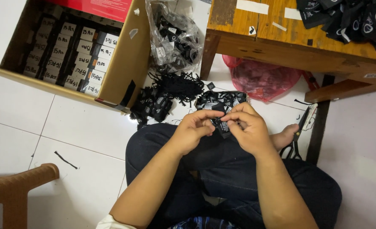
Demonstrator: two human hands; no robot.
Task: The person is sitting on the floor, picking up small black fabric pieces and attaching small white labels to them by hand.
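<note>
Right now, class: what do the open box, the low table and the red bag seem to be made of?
Box: brown corrugated cardboard, matt, with raw flap edges. Table: wood, worn yellowish finish, visible grain and scuffs. Red bag: thin plastic film, probably; it is translucent, crinkled and glossy.

The labels point(222, 123) pinched between the left hand point(192, 129) and right hand point(249, 129) look like black woven cloth, matt. The floor point(82, 127) is glossy white tile. The box point(130, 59) is plain matt cardboard. Bag point(175, 38) is clear, crinkled, shiny plastic; the red bag point(260, 78) thin glossy plastic. The table point(281, 40) is worn, scuffed wood. The scissors point(298, 135) have dark handles. Trousers point(222, 165) are dark matt cloth.
</note>
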